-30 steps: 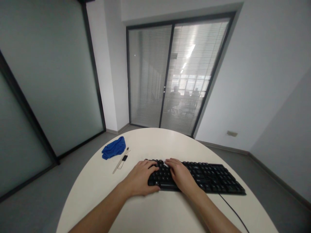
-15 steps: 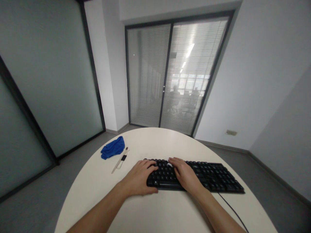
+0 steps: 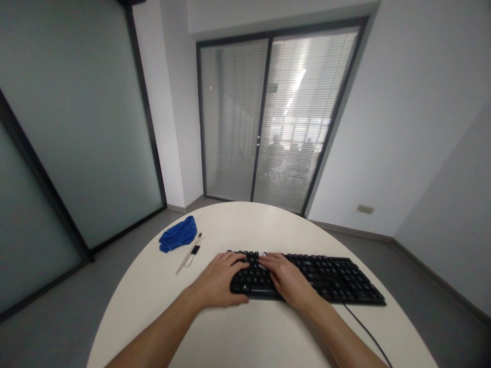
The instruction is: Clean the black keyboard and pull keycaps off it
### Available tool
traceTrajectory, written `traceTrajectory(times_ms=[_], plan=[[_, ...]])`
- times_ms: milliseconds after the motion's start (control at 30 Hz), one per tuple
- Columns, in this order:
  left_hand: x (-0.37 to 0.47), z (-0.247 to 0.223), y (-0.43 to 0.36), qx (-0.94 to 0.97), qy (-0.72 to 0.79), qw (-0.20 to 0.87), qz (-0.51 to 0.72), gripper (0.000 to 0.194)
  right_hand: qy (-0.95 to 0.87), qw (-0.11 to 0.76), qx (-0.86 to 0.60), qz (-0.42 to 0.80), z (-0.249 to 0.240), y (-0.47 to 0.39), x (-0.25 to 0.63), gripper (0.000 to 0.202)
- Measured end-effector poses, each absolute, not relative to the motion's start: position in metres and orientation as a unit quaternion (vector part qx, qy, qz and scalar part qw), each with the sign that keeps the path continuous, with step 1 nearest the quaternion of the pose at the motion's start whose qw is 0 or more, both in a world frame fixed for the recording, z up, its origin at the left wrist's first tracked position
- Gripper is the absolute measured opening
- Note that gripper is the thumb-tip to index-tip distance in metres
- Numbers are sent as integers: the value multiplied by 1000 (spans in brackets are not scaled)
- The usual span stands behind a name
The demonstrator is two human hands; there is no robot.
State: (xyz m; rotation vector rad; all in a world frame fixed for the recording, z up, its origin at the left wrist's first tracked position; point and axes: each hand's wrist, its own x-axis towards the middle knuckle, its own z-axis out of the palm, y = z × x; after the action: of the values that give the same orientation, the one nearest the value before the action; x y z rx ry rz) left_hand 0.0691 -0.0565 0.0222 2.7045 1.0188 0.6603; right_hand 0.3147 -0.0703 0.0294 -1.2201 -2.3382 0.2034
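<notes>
A black keyboard (image 3: 337, 278) lies across the table in front of me. My left hand (image 3: 220, 278) grips its left end, with fingers over the keys and the thumb at the front edge. My right hand (image 3: 287, 276) is on the middle keys, its fingertips pressed on a small white wad (image 3: 263, 254) that pokes out around them; most of the wad is hidden. To the left lie a slim toothbrush-like brush (image 3: 183, 263) with a dark tip, and beside it a wire-looped tool with a black grip (image 3: 195, 249). Behind them is a crumpled blue cloth (image 3: 178, 235).
The round cream table (image 3: 238, 337) carries all of this. The keyboard's cable (image 3: 366, 331) runs off toward the front right. Beyond the table stand glass panels with blinds (image 3: 233, 128), a frosted partition (image 3: 84, 128) on the left and a white wall (image 3: 402, 128) on the right.
My right hand has slid slightly left over the keys with the white wad under its fingertips. My left hand keeps its hold, and the keyboard is almost still.
</notes>
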Motion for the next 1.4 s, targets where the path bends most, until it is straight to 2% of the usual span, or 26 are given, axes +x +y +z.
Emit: traceTrajectory(times_ms=[133,367,800,967,1233,1400], plan=[[68,19,-53,910,342,82,221,80,-861,238,-439,96,34,-78,311,50],[67,18,-52,910,340,78,226,74,-866,265,-416,78,19,-80,301,57],[66,16,-51,909,340,88,227,78,-881,206,-415,98,46,-86,314,40],[66,16,-48,909,342,80,223,77,-859,222,-456,69,44,-86,322,40],[63,16,-44,906,346,82,228,76,-880,211,-415,95,45,-88,322,41],[63,16,-45,906,345,86,229,75,-884,234,-393,90,41,-88,319,41]])
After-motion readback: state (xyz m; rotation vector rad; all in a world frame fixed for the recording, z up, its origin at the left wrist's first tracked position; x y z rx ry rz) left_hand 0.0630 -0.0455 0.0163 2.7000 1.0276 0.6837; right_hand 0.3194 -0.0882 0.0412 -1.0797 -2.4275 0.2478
